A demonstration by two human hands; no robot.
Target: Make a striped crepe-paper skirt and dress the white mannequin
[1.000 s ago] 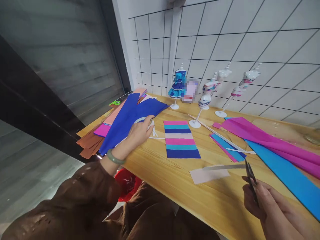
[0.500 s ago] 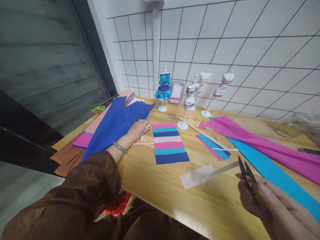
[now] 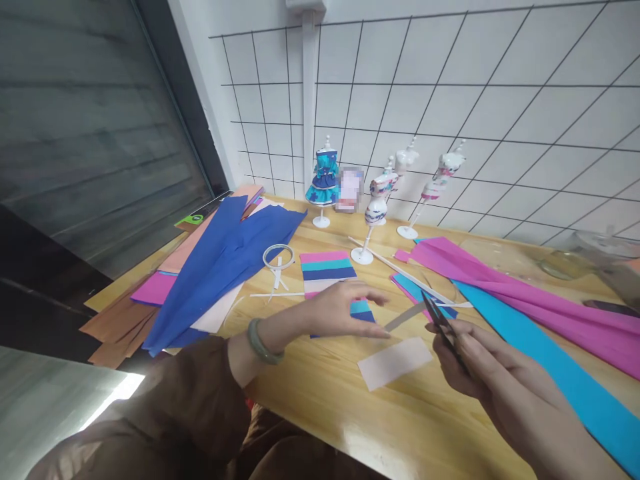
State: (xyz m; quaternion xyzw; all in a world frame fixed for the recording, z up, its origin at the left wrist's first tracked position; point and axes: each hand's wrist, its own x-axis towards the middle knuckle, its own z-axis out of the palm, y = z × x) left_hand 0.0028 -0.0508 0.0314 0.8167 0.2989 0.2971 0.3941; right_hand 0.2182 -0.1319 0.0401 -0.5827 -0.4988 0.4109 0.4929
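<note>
My left hand (image 3: 343, 310), a bangle on its wrist, reaches over the striped crepe-paper sheet (image 3: 327, 271) and covers part of it. Thumb and fingers are apart, close to the left end of a narrow pale strip (image 3: 407, 316) that looks like tape. The strip's other end meets the tips of dark scissors (image 3: 443, 327). My right hand (image 3: 480, 367) grips these scissors above the table, blades pointing up and left. Below the strip lies a pale pink paper rectangle (image 3: 395, 363). A ring-shaped tape roll (image 3: 279, 247) lies left of the striped sheet.
Blue crepe paper (image 3: 210, 267) covers the table's left side, over brown and peach sheets. Magenta (image 3: 480, 273) and turquoise paper (image 3: 545, 360) stretch across the right. Small dress-form stands (image 3: 367, 227), one in a blue dress (image 3: 325, 177), stand near the gridded wall.
My left hand has left the tape roll and moved right, over the striped sheet. My right hand has brought the scissors and the strip leftward.
</note>
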